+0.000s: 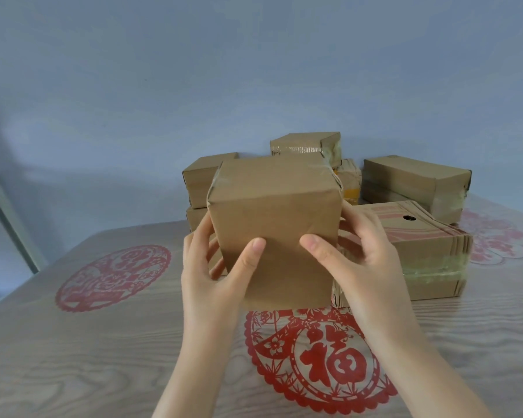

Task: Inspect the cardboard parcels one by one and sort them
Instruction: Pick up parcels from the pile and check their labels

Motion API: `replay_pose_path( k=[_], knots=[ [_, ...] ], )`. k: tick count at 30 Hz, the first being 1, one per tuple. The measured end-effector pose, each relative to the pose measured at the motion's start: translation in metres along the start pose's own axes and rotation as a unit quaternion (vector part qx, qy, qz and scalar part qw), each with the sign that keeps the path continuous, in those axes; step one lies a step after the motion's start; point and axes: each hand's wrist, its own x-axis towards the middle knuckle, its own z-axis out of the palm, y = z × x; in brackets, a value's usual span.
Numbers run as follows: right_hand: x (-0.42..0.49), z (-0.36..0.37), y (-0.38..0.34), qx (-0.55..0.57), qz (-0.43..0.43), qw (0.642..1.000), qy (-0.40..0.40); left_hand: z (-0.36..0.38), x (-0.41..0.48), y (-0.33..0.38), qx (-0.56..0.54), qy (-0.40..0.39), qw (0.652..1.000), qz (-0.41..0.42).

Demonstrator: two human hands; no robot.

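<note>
A plain brown cardboard parcel (272,206) with clear tape at its top corners is held up above the table, tilted toward me. My left hand (212,273) grips its left side with the thumb across the front face. My right hand (360,260) grips the right side, thumb also on the front. The fingers behind the parcel are hidden.
Several other parcels stand behind: a stack at the left (200,182), one at the back (305,143), a long one at the right (414,182), and a red-printed box (429,245) on another box. The wood-grain table (73,357) bears red paper-cut designs (112,276).
</note>
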Motion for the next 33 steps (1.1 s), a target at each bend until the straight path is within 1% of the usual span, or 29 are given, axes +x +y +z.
replay_pose_path(
  k=[2,4,7,10,12,14,17,22,27,33],
  knots=[
    [0.000,-0.001,0.000,0.018,0.007,1.000,-0.002,0.003,-0.001,-0.001,0.002,-0.004,1.000,-0.012],
    [0.000,-0.001,-0.002,0.028,0.003,0.999,-0.030,0.002,-0.001,-0.001,-0.003,0.002,1.000,-0.022],
    [-0.003,0.004,-0.001,-0.004,-0.022,0.997,-0.067,-0.002,0.002,0.000,-0.036,0.024,0.999,-0.021],
    [-0.004,0.007,0.003,-0.011,-0.024,0.999,-0.048,-0.001,0.001,0.002,-0.035,0.026,0.999,-0.010],
    [-0.004,0.007,0.004,-0.003,-0.014,1.000,-0.027,0.000,0.000,0.002,-0.034,0.022,0.999,-0.011],
    [-0.003,0.005,0.005,-0.016,-0.024,0.999,-0.020,0.000,0.000,0.002,-0.036,0.014,0.999,-0.019],
    [-0.003,0.005,0.005,-0.006,-0.020,0.999,-0.026,-0.001,0.001,0.002,-0.054,0.008,0.998,-0.036],
    [-0.002,0.005,0.002,0.055,0.014,0.997,-0.057,-0.001,-0.001,0.002,-0.055,0.000,0.998,-0.042],
    [-0.005,0.010,0.001,0.045,0.033,0.996,-0.065,-0.004,0.001,0.002,-0.050,-0.007,0.998,-0.025],
    [-0.007,0.011,0.001,0.064,0.052,0.996,-0.038,-0.004,0.002,0.001,-0.033,-0.016,0.999,-0.027]
  ],
)
